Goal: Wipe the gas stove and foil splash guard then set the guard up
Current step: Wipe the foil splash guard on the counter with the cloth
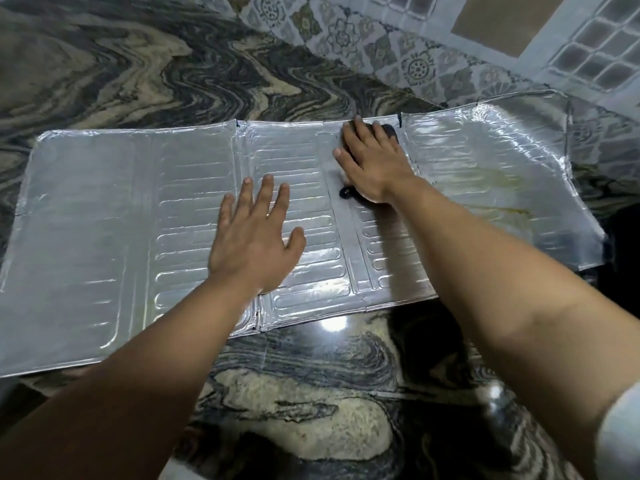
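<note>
I am pressing the embossed, yellow-stained foil splash guard flat on the marbled counter, left hand splayed open, right hand bearing down on a dark cloth far right.

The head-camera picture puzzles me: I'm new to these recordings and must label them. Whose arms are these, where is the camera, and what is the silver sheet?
There is no machine here. A person wears a camera on the head, looking down at their own arms. The silver sheet is a foil splash guard, unfolded flat on a marbled stone counter. The left hand rests on it with fingers spread, steadying it. The right hand presses a dark cloth, mostly hidden beneath it, against the foil. Yellowish stains show on the right panel.
</note>
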Demonstrator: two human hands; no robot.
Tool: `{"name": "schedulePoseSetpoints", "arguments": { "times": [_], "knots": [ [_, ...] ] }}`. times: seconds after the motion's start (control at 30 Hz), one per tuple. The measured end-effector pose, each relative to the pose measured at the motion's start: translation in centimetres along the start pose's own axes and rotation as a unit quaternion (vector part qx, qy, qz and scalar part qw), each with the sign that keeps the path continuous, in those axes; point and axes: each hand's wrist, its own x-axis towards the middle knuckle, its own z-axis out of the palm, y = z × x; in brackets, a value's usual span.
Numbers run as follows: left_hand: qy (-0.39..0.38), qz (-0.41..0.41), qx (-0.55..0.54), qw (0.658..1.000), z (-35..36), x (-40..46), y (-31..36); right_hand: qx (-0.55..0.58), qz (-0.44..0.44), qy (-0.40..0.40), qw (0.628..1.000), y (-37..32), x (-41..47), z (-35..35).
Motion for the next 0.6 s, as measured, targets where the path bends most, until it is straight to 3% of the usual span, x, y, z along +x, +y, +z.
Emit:
{"name": "schedulePoseSetpoints", "arguments": {
  "times": [0.3, 0.6],
  "knots": [
    [-0.003, -0.013, 0.004, 1.0, 0.0, 0.0, 0.2, 0.008, 0.108, 0.064, 0.992, 1.7, -1.3, 0.6],
    [-0.005, -0.004, -0.004, 1.0, -0.1, 0.0, 0.3, 0.016, 0.182, 0.058, 0.981, 1.8, -9.3, 2.2]
  ]
}}
